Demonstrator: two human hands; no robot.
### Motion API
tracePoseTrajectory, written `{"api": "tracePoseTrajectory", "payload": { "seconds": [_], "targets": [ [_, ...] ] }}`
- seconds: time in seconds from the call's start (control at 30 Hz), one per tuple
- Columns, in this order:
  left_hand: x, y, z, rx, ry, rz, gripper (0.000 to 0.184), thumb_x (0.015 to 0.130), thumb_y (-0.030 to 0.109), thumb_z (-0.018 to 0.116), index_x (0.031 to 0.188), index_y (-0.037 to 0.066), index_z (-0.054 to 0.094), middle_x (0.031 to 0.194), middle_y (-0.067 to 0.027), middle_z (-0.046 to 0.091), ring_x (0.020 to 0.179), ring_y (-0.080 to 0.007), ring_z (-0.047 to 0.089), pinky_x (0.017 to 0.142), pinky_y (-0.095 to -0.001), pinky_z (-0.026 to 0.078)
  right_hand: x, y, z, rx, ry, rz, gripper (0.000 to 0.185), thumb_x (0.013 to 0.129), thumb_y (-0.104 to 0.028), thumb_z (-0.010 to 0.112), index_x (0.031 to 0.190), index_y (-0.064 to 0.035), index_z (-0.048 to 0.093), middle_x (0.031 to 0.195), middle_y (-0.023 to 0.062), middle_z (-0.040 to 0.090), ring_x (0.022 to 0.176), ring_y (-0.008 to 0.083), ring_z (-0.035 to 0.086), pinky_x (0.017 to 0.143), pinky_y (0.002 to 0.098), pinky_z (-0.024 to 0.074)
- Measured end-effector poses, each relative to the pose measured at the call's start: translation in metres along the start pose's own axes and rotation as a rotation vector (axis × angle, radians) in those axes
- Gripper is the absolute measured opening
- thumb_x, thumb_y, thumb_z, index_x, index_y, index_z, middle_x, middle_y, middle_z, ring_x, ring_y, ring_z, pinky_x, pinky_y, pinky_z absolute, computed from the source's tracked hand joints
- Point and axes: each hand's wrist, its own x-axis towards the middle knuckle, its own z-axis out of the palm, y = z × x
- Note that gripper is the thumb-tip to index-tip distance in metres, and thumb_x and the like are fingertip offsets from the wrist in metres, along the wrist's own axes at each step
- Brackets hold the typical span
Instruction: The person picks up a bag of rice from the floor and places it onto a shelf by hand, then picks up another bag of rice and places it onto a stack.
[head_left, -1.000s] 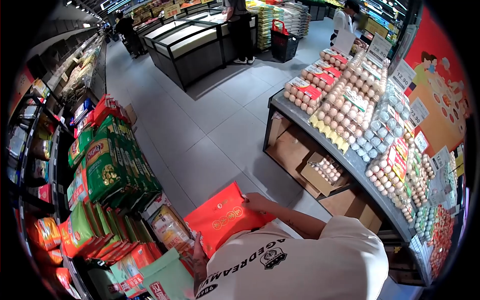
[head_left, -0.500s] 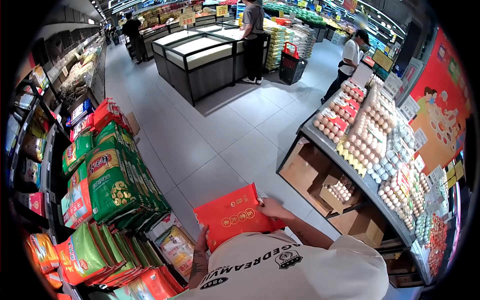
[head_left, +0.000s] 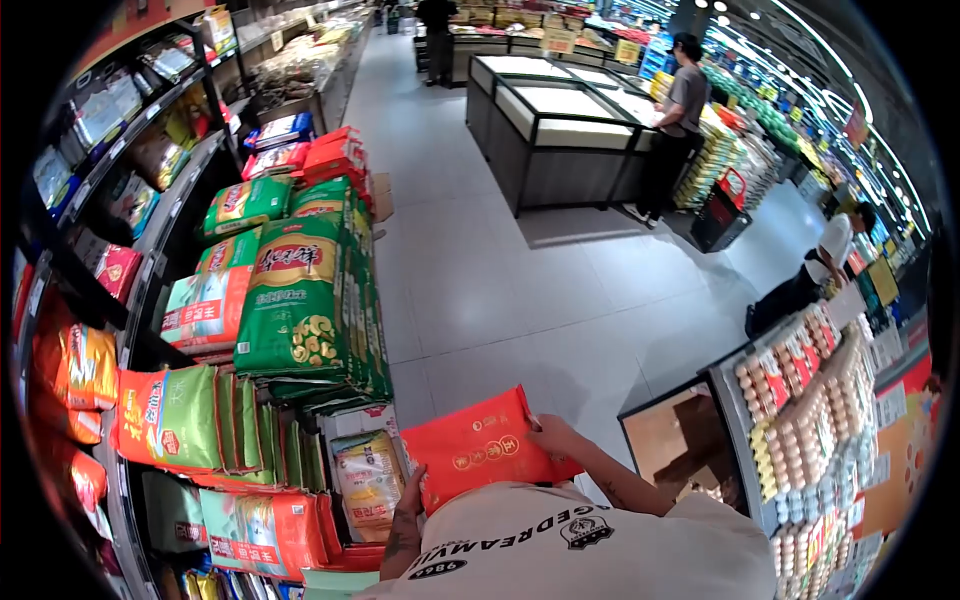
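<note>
From where I stand, a red rice bag (head_left: 480, 458) with gold printing is up against the front of the person's white T-shirt (head_left: 610, 545), tilted, its upper edge facing the aisle. The left hand (head_left: 413, 490) grasps its lower left side, and the right hand (head_left: 549, 437) grips it near the upper right corner; I can't see the fingertips behind the bag. Just beside the left forearm lies a yellow-and-white bag (head_left: 367, 485), and next to that leans a row of green-and-orange bags (head_left: 180, 415). Beyond them rises a stack of large green bags (head_left: 300, 300), alongside black shelving (head_left: 212, 92). Over on the right, packed eggs (head_left: 800, 400) cover a grey counter (head_left: 738, 430). Farther up the aisle, a shopper in a grey top (head_left: 687, 100) stands at a black-framed display bin (head_left: 565, 175), near a black basket with a red handle (head_left: 718, 220)
</note>
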Motion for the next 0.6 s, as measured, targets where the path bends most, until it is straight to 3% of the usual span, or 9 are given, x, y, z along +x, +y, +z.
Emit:
{"api": "tracePoseTrajectory", "payload": {
  "seconds": [0.2, 0.3, 0.47, 0.6],
  "targets": [
    [0.051, 0.044, 0.006, -0.127, 0.032, 0.066, 0.061, 0.08, 0.04, 0.06, 0.126, 0.005, 0.04, 0.119, -0.0114, 0.052, 0.105, -0.0249, 0.053, 0.09, -0.0378, 0.044, 0.099, -0.033, -0.051, 0.123, -0.104, -0.044, 0.028, 0.075, -0.028, 0.058, 0.076, -0.0007, 0.05, 0.069, 0.0172, 0.057, 0.066, 0.0307, 0.056, 0.061, 0.0387, 0.0434],
    [0.085, 0.072, 0.035, -0.073, 0.092, 0.161, 0.062, 0.08, 0.039, 0.06, 0.127, 0.004, 0.039, 0.119, -0.0119, 0.052, 0.105, -0.0249, 0.054, 0.089, -0.0373, 0.045, 0.146, -0.029, -0.083, 0.073, -0.09, -0.143, 0.029, 0.074, -0.026, 0.059, 0.076, 0.001, 0.051, 0.067, 0.0171, 0.058, 0.062, 0.0306, 0.058, 0.058, 0.0381, 0.0451],
    [0.13, 0.112, 0.078, -0.029, 0.108, 0.14, 0.059, 0.08, 0.037, 0.06, 0.125, 0.003, 0.041, 0.116, -0.012, 0.054, 0.1, -0.0233, 0.056, 0.084, -0.0352, 0.048, 0.212, 0.007, -0.115, 0.046, -0.053, -0.229, 0.03, 0.076, -0.027, 0.058, 0.076, 0.002, 0.049, 0.065, 0.0169, 0.056, 0.059, 0.0294, 0.057, 0.055, 0.0381, 0.0446],
    [0.144, 0.16, 0.129, 0.084, 0.184, 0.082, 0.058, 0.082, 0.039, 0.059, 0.124, 0.002, 0.042, 0.115, -0.0107, 0.055, 0.099, -0.0217, 0.056, 0.084, -0.0347, 0.047, 0.244, 0.011, -0.137, 0.229, -0.181, -0.009, 0.028, 0.076, -0.026, 0.055, 0.077, 0.0019, 0.048, 0.067, 0.0174, 0.055, 0.06, 0.0299, 0.057, 0.057, 0.0385, 0.0444]
  ]
}}
